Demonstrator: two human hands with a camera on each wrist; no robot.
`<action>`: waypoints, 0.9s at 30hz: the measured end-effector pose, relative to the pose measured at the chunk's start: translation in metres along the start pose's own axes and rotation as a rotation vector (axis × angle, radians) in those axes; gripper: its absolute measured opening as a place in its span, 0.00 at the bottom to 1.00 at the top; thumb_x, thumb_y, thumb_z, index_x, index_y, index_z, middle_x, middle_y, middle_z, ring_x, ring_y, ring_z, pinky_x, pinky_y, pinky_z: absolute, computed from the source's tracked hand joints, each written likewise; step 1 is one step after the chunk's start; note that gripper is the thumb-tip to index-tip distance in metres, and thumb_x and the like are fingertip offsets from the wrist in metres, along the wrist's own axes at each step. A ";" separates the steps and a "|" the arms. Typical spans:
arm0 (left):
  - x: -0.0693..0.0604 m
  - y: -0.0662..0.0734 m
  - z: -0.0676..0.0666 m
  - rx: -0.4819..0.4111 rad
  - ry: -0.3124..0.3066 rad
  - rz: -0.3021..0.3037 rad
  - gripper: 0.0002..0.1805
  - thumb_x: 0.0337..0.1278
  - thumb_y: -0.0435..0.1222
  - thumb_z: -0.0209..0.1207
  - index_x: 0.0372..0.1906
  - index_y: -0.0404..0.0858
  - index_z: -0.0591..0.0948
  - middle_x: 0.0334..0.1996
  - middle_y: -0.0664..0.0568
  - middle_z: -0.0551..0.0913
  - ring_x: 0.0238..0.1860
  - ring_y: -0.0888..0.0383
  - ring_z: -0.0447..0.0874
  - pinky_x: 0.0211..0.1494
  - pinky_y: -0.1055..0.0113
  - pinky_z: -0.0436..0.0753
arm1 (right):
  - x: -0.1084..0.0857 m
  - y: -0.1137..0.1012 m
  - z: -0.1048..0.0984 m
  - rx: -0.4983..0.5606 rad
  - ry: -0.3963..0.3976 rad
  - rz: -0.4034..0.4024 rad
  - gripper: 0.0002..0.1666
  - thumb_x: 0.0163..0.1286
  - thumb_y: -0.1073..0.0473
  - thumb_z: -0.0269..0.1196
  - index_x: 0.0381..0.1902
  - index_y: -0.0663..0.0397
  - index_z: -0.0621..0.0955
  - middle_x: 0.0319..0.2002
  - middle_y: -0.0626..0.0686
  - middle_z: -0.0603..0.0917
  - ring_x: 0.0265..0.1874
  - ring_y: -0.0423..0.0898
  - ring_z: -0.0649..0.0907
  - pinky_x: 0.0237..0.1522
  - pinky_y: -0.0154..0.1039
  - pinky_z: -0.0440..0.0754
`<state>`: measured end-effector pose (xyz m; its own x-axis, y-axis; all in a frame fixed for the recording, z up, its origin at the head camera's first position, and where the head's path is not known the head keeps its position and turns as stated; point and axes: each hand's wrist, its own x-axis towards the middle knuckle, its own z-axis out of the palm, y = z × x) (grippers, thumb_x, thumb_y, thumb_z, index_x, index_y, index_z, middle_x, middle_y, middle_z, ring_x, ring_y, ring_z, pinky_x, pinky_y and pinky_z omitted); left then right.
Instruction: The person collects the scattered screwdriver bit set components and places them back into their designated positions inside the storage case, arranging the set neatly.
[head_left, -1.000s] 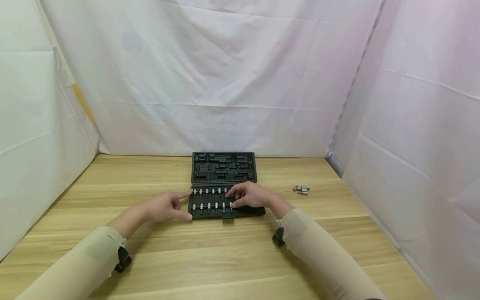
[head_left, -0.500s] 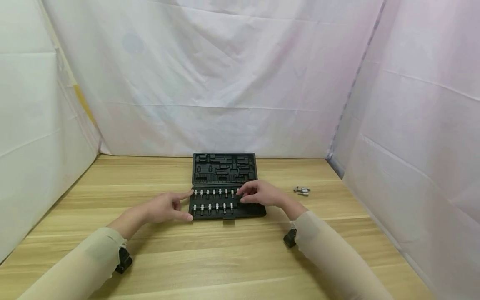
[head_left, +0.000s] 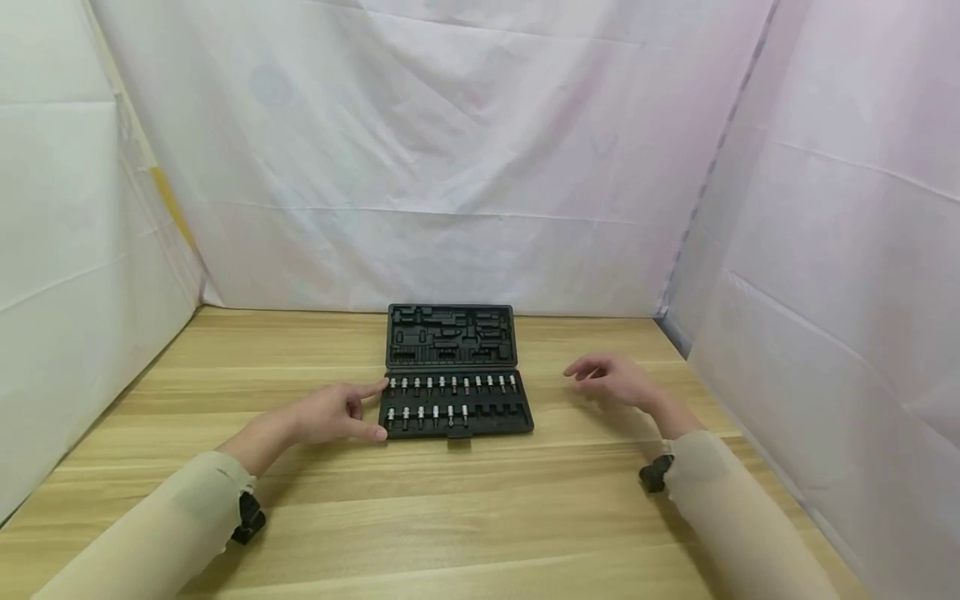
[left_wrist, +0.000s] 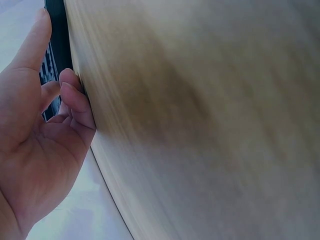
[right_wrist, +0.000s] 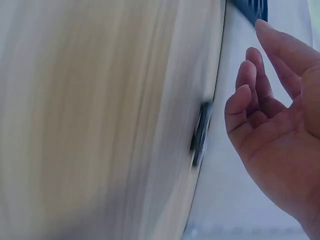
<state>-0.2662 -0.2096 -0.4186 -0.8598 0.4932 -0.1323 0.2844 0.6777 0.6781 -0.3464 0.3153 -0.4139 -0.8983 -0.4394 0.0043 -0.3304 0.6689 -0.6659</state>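
A black socket-bit case (head_left: 495, 429) lies opened flat on the wooden table, its lid (head_left: 452, 335) toward the back. Silver bit sockets (head_left: 453, 384) stand along the whole upper row. The lower row holds several bits (head_left: 436, 414) at its left, with bare slots at its right. My left hand (head_left: 326, 414) rests at the case's left edge, index finger and thumb stretched apart and touching it, the other fingers curled in. To the right of the case, my right hand (head_left: 615, 382) hangs above the table, fingers relaxed, holding nothing. In the right wrist view, blurred loose bits (right_wrist: 201, 135) lie beyond it.
White cloth walls (head_left: 450, 150) enclose the wooden table (head_left: 420, 517) at the back and both sides. In the head view, the right hand hides the spot of the loose bits.
My right hand has left the case and moved right over the table. The upper row's right-hand bits, formerly behind it, now show. My left hand has stayed at the case edge.
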 end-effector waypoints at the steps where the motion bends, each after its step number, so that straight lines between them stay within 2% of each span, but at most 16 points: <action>1: 0.000 0.000 0.000 0.001 0.002 0.000 0.56 0.62 0.53 0.77 0.88 0.40 0.62 0.32 0.51 0.80 0.31 0.58 0.73 0.32 0.68 0.76 | -0.004 0.006 -0.005 -0.004 0.011 0.009 0.18 0.77 0.58 0.71 0.61 0.58 0.89 0.51 0.60 0.91 0.46 0.49 0.87 0.48 0.41 0.85; 6: -0.001 0.002 0.000 0.002 0.003 -0.008 0.57 0.62 0.53 0.77 0.88 0.39 0.61 0.32 0.50 0.81 0.31 0.58 0.73 0.32 0.68 0.76 | -0.022 0.026 -0.027 -0.059 0.050 0.081 0.17 0.76 0.57 0.73 0.58 0.56 0.89 0.48 0.57 0.90 0.45 0.48 0.85 0.47 0.41 0.84; 14: 0.000 0.001 0.000 0.006 0.001 -0.005 0.57 0.62 0.53 0.77 0.88 0.40 0.61 0.33 0.50 0.81 0.31 0.58 0.73 0.32 0.68 0.77 | -0.035 0.048 -0.039 -0.079 0.015 0.146 0.17 0.75 0.57 0.73 0.58 0.58 0.90 0.47 0.57 0.91 0.41 0.44 0.82 0.41 0.37 0.82; 19: 0.000 0.000 0.000 0.017 0.001 -0.001 0.57 0.62 0.53 0.77 0.88 0.40 0.61 0.32 0.50 0.81 0.32 0.58 0.73 0.33 0.67 0.77 | -0.035 0.050 -0.041 -0.073 -0.006 0.173 0.17 0.75 0.57 0.73 0.57 0.57 0.89 0.46 0.56 0.91 0.40 0.44 0.82 0.41 0.36 0.82; 27: 0.001 -0.001 0.000 0.010 -0.002 -0.003 0.57 0.62 0.53 0.77 0.88 0.40 0.61 0.32 0.51 0.81 0.31 0.58 0.73 0.32 0.68 0.77 | -0.035 0.044 -0.039 -0.112 -0.039 0.194 0.15 0.76 0.53 0.73 0.54 0.54 0.90 0.48 0.53 0.93 0.43 0.44 0.81 0.46 0.39 0.80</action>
<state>-0.2673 -0.2097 -0.4195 -0.8598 0.4922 -0.1358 0.2860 0.6846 0.6704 -0.3409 0.3831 -0.4141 -0.9368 -0.3177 -0.1464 -0.1846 0.8044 -0.5648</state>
